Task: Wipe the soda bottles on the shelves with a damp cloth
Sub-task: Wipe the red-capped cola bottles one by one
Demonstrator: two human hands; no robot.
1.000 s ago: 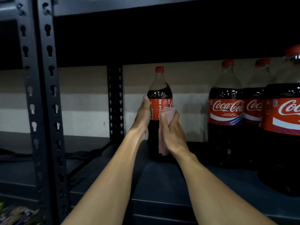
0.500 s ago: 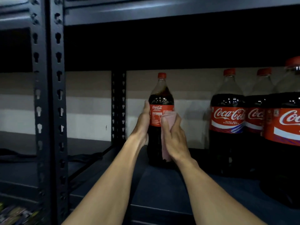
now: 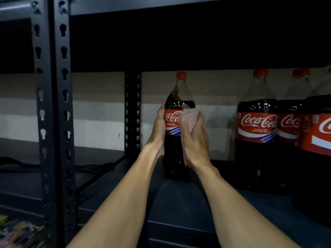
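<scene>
A large cola bottle with a red cap and red label stands upright on the dark shelf. My left hand grips its left side at label height. My right hand holds a pink cloth against the bottle's right side, over part of the label. Three more cola bottles stand to the right: one behind, another beside it, and a nearer one cut off by the frame edge.
A dark perforated steel upright stands at the left, with a second post behind the bottle. The upper shelf hangs overhead. Colourful packets lie at the bottom left.
The bottle has turned, so the logo side of its label now faces me. My right hand with the cloth has moved slightly up the bottle's side.
</scene>
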